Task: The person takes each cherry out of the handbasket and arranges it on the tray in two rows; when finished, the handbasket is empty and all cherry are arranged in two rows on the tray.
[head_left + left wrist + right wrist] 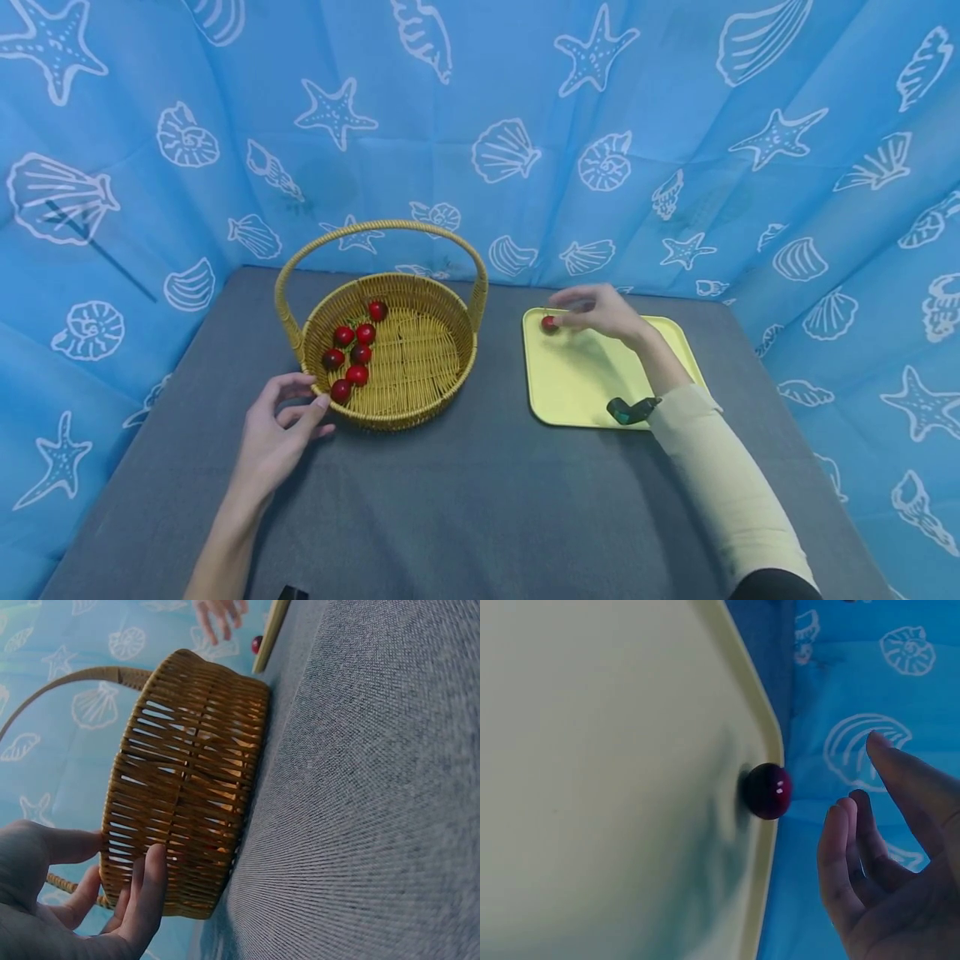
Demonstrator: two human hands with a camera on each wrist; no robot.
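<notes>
In the head view, a yellow wicker basket (420, 417) with a tall handle holds several dark red cherries (357, 375) along its left side. My left hand (285, 425) is at the basket's near-left rim. In the left wrist view its fingers (154, 877) lie loosely extended against the woven outer wall. My right hand (600, 312) hovers over the far-left corner of a pale yellow tray (585, 383), beside a single cherry (550, 324). The right wrist view shows that cherry (767, 791) at the tray's raised edge, with thumb and fingers spread apart and nothing between them.
A grey cloth (465, 500) covers the table. Behind and at both sides hangs a blue curtain (450, 108) with white shells and starfish. The basket's handle (382, 225) arches above its far side. A dark device (630, 410) is strapped at my right wrist.
</notes>
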